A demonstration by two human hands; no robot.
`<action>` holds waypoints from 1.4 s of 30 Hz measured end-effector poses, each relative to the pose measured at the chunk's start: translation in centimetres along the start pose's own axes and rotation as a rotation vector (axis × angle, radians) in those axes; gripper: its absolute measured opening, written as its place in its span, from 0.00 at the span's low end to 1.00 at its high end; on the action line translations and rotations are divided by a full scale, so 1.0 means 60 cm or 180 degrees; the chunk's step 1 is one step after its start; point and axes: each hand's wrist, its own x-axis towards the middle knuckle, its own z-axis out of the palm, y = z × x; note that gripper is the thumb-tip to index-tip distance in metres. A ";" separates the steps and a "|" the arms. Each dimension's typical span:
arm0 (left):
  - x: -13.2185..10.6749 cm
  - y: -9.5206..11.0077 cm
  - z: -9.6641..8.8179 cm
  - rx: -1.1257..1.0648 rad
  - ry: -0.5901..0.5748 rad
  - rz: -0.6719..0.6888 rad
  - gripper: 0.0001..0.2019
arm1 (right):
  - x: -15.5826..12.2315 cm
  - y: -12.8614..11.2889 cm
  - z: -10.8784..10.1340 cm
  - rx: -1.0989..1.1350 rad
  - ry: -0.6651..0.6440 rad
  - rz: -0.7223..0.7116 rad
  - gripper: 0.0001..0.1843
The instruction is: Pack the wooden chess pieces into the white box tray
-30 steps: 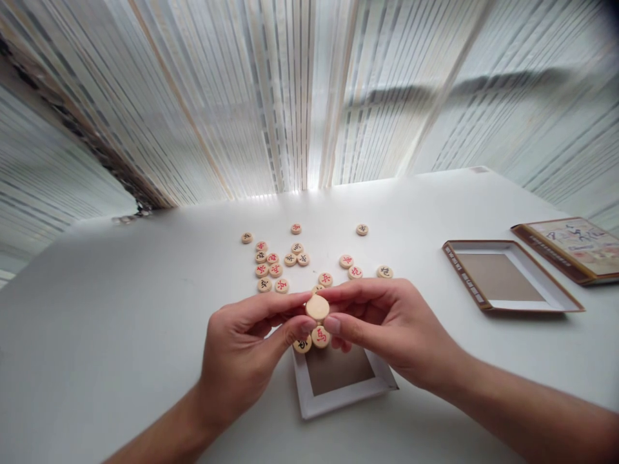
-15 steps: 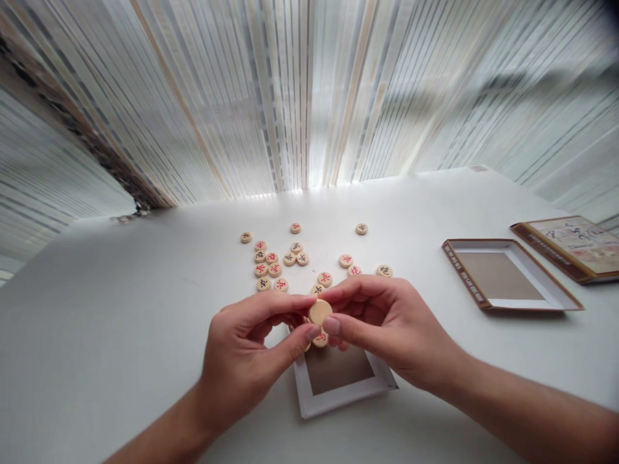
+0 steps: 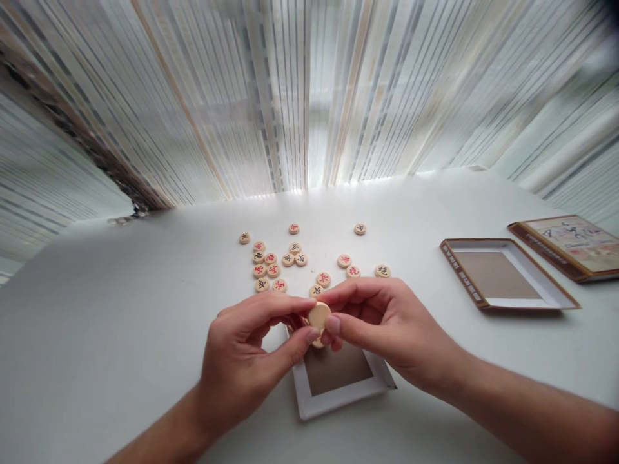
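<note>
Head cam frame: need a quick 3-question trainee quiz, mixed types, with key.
1. True or false: the wooden disc is pinched between the left hand and the right hand.
2. Where does the white tray lie relative to the hands? A) beneath them; B) far left of them; C) above them.
3. Fill in: the loose pieces on the table carry marks in red and ____.

Key: 1 true; 2 A; 3 black.
</note>
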 end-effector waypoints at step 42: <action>0.008 0.002 0.001 0.0289 0.0225 -0.0078 0.08 | -0.001 0.008 -0.004 -0.0606 0.0220 -0.0470 0.17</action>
